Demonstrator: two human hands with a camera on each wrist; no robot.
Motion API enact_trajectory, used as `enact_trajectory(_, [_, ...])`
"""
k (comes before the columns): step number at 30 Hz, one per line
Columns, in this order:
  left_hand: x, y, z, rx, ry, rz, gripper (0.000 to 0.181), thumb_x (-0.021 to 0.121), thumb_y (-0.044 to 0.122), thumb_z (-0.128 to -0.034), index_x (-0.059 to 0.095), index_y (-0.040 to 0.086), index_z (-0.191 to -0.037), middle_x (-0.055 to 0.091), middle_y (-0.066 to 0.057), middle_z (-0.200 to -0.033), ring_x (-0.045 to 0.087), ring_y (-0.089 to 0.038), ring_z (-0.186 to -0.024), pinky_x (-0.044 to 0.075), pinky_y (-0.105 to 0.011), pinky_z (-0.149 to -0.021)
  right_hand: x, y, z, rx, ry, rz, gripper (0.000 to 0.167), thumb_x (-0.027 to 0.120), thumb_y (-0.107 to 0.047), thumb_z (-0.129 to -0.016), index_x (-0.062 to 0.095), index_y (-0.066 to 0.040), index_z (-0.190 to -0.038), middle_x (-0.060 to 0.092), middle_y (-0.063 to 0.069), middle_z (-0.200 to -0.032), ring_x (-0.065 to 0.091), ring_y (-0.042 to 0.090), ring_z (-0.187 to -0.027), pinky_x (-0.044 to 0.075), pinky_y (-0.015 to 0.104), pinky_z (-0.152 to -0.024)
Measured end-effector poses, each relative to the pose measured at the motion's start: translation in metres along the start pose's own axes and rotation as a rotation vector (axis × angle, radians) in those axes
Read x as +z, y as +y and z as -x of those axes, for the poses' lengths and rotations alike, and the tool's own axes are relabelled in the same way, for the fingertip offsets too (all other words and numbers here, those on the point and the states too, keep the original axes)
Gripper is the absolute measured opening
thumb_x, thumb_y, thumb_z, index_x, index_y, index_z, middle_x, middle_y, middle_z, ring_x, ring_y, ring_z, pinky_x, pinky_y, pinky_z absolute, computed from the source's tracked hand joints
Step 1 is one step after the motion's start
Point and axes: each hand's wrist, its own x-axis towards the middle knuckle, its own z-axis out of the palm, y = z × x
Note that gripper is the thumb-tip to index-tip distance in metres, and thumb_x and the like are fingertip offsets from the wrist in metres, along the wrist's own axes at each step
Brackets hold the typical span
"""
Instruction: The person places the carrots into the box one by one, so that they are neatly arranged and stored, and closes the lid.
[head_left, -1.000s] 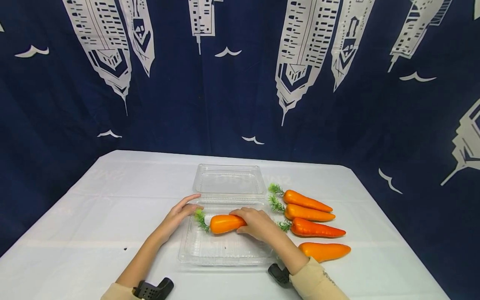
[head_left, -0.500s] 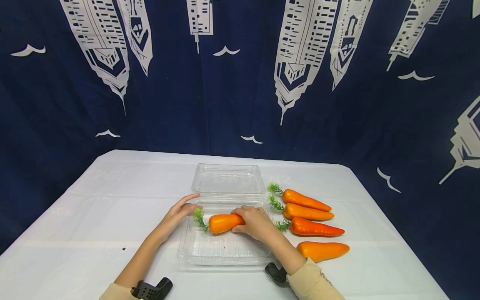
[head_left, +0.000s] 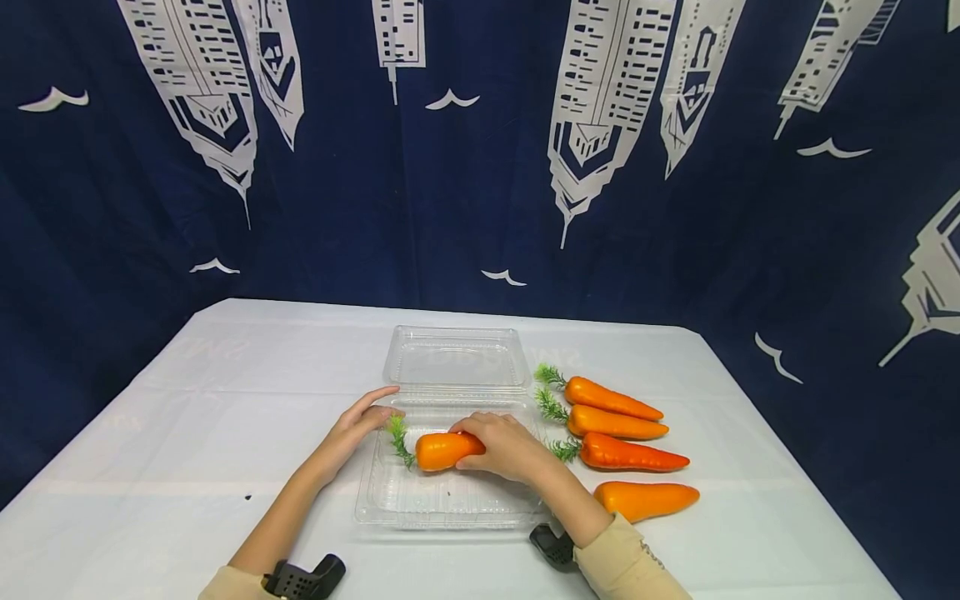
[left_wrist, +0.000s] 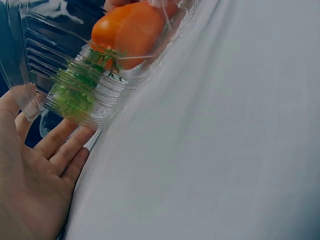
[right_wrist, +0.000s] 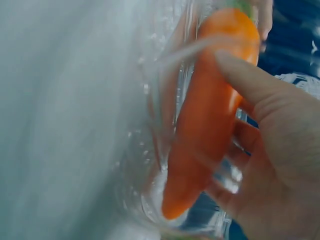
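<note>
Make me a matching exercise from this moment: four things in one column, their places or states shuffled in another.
1. right hand
2. left hand
3. lid
4. curtain

A. dark blue, behind the table
B. at the left side of the tray
C. gripping a carrot
D. clear plastic, lying open

Pairs: 1-C, 2-B, 3-D, 4-A

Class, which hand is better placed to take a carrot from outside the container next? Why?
Probably the right hand, once it releases the held carrot: four other carrots lie on its side. The left hand is at the opposite edge of the container.
</note>
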Motion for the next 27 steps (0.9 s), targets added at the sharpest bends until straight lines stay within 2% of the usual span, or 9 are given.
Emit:
enact_trajectory(6, [0.0005, 0.0015, 0.0002, -0.012, 0.003, 0.008, 0.042, 0.045, 0.032, -0.0944, 0.041, 0.022, -0.135, 0.058, -0.014, -0.118, 0.054, -0.007, -0.102, 0.034, -0.040, -0.099, -0.0002, 0.0001, -0.0001, 0.021, 0.042, 0.011, 0.037, 0.071, -0.030, -0.076, 0.059, -0.020, -0.110, 0.062, -0.002, -0.109, 0.056, 0.017, -0.100, 0.042, 0.038, -0.084])
enact_trajectory(10, [0.0008, 0.0025, -0.0007, -0.020, 0.013, 0.000, 0.042, 0.045, 0.033, -0.0942, 0.042, 0.023, -0.135, 0.057, -0.012, -0.118, 0.053, -0.011, -0.104, 0.035, -0.040, -0.098, 0.0003, 0.0009, -0.0017, 0.042, 0.087, 0.029, 0.035, 0.071, -0.026, -0.077, 0.059, -0.019, -0.109, 0.062, -0.002, -0.107, 0.056, 0.018, -0.099, 0.044, 0.040, -0.083])
enact_trajectory(18, [-0.0005, 0.0018, -0.0024, -0.020, 0.024, -0.019, 0.041, 0.045, 0.031, -0.0942, 0.042, 0.021, -0.134, 0.063, -0.011, -0.097, 0.055, -0.019, -0.100, 0.036, -0.045, -0.098, 0.0017, 0.0032, -0.0039, 0.097, 0.239, 0.059, 0.022, 0.069, -0.018, -0.078, 0.061, -0.019, -0.098, 0.061, -0.005, -0.096, 0.054, 0.014, -0.090, 0.045, 0.035, -0.074])
enact_trajectory(27, [-0.0004, 0.0017, -0.0016, -0.036, 0.021, -0.019, 0.042, 0.045, 0.031, -0.0937, 0.041, 0.023, -0.135, 0.063, -0.009, -0.099, 0.052, -0.019, -0.102, 0.035, -0.041, -0.096, 0.0008, 0.0019, -0.0018, 0.114, 0.231, 0.063, 0.021, 0.070, -0.021, -0.078, 0.061, -0.019, -0.097, 0.059, -0.006, -0.092, 0.052, 0.012, -0.085, 0.043, 0.032, -0.070])
